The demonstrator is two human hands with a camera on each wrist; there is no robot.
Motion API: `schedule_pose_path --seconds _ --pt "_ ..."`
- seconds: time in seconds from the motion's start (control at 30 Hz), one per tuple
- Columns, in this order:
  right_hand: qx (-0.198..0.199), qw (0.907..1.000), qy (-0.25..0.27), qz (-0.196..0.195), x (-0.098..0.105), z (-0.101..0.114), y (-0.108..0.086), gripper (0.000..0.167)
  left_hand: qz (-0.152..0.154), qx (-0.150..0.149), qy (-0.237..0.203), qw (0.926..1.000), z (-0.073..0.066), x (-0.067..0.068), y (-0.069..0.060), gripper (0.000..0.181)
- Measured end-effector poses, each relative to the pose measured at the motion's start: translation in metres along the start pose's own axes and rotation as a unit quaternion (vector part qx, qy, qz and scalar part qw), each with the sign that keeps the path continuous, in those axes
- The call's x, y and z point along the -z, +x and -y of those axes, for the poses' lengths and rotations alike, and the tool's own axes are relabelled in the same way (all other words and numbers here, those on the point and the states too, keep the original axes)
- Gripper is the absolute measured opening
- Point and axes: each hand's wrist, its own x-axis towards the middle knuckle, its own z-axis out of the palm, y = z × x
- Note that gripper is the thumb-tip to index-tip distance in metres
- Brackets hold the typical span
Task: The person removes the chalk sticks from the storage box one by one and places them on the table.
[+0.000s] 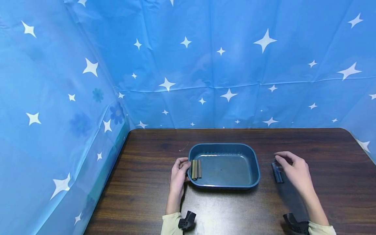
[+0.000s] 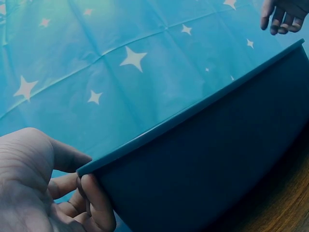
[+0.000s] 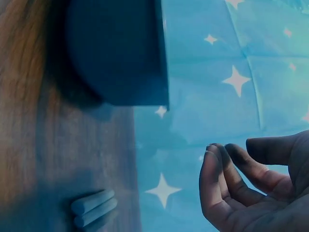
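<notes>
My left hand [image 1: 178, 173] grips the left rim of a blue plastic basin [image 1: 223, 186]. In the left wrist view, the thumb lies on top of the rim of the basin [image 2: 203, 150] and curled fingers sit below it. Inside the basin, along its left end, lie several olive and brown chalk-like sticks [image 1: 195, 169]. To the right of the basin, my right hand [image 1: 296, 168] hovers with loosely bent fingers and nothing between them. Beside and below it, two blue chalk-like sticks [image 3: 95, 208] lie side by side on the table, apart from the fingers.
The dark wood-grain table [image 1: 147, 195] carries the basin and sticks. A blue star-printed sheet [image 1: 188, 65] hangs behind the table and along its left side. Black wrist devices [image 1: 187, 220] sit at both cuffs.
</notes>
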Motion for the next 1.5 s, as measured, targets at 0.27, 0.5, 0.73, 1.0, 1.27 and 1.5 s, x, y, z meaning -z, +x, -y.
schedule_pose_path --seconds 0.27,0.5,0.73,1.0,1.27,1.5 --pt "0.008 0.9994 0.028 0.017 -0.004 0.018 0.000 0.036 -0.001 -0.004 -0.006 1.0000 0.001 0.000 0.000 0.028" --pt "0.024 0.9986 0.036 0.031 -0.013 0.030 0.000 0.034 0.000 -0.005 -0.005 1.0000 0.000 -0.001 -0.001 0.029" --pt "0.017 0.9939 0.088 0.065 -0.030 0.043 0.002 0.032 0.006 -0.006 -0.008 0.9999 -0.001 -0.001 -0.001 0.029" --pt "0.035 0.9867 0.121 0.102 -0.055 0.069 0.006 0.029 0.009 -0.011 -0.007 0.9999 -0.001 0.000 -0.001 0.029" --pt "0.026 0.9760 0.165 0.140 -0.091 0.086 0.007 0.028 0.013 -0.008 -0.007 0.9999 0.000 0.001 -0.001 0.029" --pt "0.013 0.9648 0.200 0.171 -0.121 0.096 0.006 0.028 0.012 -0.007 -0.005 0.9999 0.001 0.002 0.000 0.029"
